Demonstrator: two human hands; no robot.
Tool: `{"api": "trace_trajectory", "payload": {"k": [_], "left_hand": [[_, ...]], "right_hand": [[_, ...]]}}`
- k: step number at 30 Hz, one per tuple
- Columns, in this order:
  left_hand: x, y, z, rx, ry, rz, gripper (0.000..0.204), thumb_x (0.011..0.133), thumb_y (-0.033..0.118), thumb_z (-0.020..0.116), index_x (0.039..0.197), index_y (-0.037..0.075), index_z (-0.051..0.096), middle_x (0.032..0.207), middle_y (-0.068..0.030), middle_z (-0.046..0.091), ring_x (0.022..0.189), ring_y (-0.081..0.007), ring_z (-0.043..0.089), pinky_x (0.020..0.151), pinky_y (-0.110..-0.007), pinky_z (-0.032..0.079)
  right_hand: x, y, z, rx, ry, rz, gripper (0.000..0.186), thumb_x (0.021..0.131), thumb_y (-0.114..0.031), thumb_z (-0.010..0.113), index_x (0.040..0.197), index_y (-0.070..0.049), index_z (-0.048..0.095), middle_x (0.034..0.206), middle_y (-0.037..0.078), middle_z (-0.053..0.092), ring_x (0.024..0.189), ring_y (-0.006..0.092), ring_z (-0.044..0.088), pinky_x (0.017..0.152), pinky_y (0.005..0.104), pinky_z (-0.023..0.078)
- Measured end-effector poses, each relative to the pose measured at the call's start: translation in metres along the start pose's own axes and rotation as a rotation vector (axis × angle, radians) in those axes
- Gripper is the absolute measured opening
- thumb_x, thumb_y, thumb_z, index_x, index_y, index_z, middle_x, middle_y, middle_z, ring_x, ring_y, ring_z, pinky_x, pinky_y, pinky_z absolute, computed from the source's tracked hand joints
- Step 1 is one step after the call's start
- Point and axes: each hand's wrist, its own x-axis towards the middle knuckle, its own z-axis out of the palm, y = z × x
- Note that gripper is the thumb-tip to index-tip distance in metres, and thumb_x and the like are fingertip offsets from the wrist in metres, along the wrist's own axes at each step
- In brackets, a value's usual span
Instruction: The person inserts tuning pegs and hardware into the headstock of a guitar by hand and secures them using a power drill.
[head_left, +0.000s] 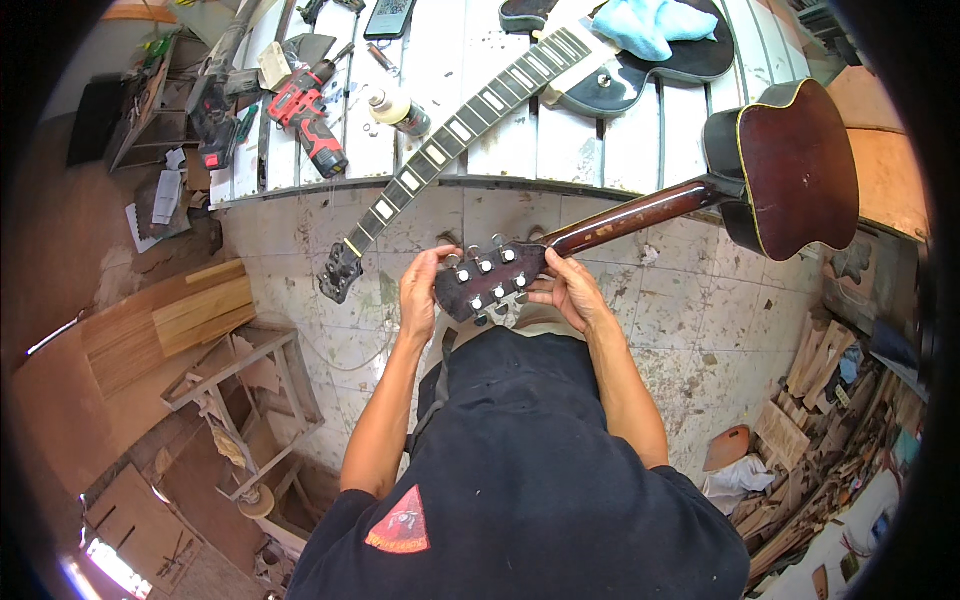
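A dark red-brown guitar (790,170) lies back up, its body at the table's right edge and its neck reaching toward me. My left hand (420,292) grips the left side of its headstock (450,292), which shows six white tuner buttons. My right hand (568,285) holds the headstock where it joins the neck (620,224), thumb on top and fingers partly underneath. Beyond them, a black electric guitar (610,85) lies on the table with a light blue cloth (645,25) on it; its inlaid fretboard (440,150) and small headstock (340,272) overhang the near edge.
The white slatted table (500,155) holds a red cordless drill (300,110), a bottle (395,110) and a phone (390,15). A metal frame (280,350) and boards (170,330) are at left. Wood offcuts (820,440) pile at right on the tiled floor (660,330).
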Motion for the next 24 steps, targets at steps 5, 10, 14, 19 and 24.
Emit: {"api": "trace_trajectory", "payload": {"k": [5,10,14,19,24], "left_hand": [[0.007,-0.01,0.019,0.243,0.11,0.003,0.033,0.104,0.033,0.063,0.099,0.002,0.074,0.091,0.0001,0.07,0.087,-0.0066,0.057,0.082,-0.025,0.045],[0.008,-0.012,0.025,0.284,0.153,0.112,0.031,0.104,0.03,0.063,0.091,0.003,0.069,0.088,0.0015,0.066,0.083,-0.0062,0.053,0.077,-0.023,0.044],[0.007,-0.008,0.028,0.355,0.162,0.186,0.031,0.105,0.028,0.062,0.089,0.002,0.066,0.088,-0.0001,0.066,0.084,-0.0074,0.054,0.078,-0.024,0.044],[0.007,-0.01,0.027,0.438,0.181,0.24,0.032,0.104,0.028,0.062,0.091,-0.001,0.067,0.085,-0.0044,0.071,0.084,-0.0098,0.059,0.078,-0.028,0.048],[0.008,-0.011,0.026,0.471,0.182,0.26,0.03,0.104,0.027,0.062,0.092,0.0,0.067,0.086,-0.0053,0.072,0.083,-0.0097,0.06,0.076,-0.029,0.049]], "right_hand": [[0.008,0.002,0.003,-0.029,0.038,0.006,0.055,0.098,-0.049,0.065,0.118,0.002,0.061,0.108,0.017,0.069,0.088,0.0278,0.074,0.075,0.0373,0.063],[0.013,-0.003,0.015,-0.104,0.161,-0.005,0.06,0.092,-0.054,0.07,0.113,0.001,0.063,0.098,0.015,0.071,0.075,0.022,0.075,0.061,0.0297,0.063],[0.012,-0.003,0.021,-0.094,0.222,-0.036,0.059,0.089,-0.053,0.073,0.11,0.001,0.064,0.093,0.014,0.072,0.069,0.019,0.074,0.054,0.0259,0.062],[0.014,-0.002,0.014,-0.1,0.176,-0.004,0.063,0.088,-0.054,0.074,0.114,0.002,0.061,0.096,0.013,0.069,0.071,0.0205,0.074,0.053,0.0263,0.061],[0.015,-0.002,0.013,-0.105,0.18,-0.01,0.061,0.089,-0.053,0.074,0.114,0.002,0.06,0.097,0.013,0.068,0.069,0.0209,0.073,0.051,0.0248,0.059]]}}
